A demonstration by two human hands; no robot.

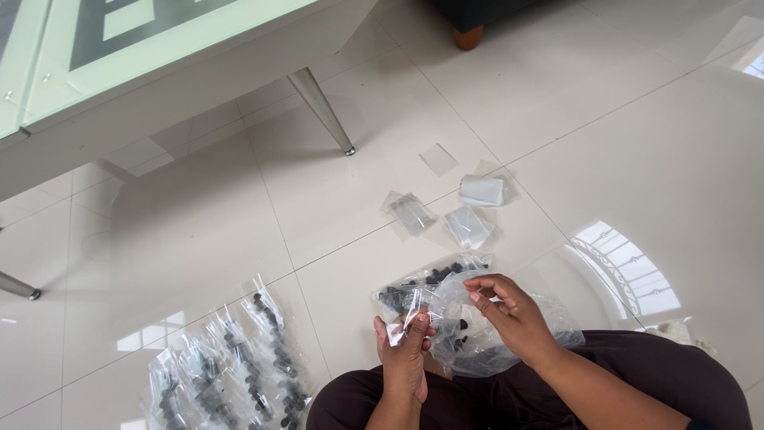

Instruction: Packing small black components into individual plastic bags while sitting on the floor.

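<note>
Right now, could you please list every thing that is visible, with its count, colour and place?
large clear plastic bag of small black pieces: one, clear and black, on the lap and floor under the hands
small clear plastic bag: one, clear, in the left hand
filled small bags: many, clear with black pieces, floor at lower left
empty small bags: about four, clear, floor beyond the hands
glass table: one, pale green, upper left
left hand: holds the small bag
right hand: pinches something tiny
</note>
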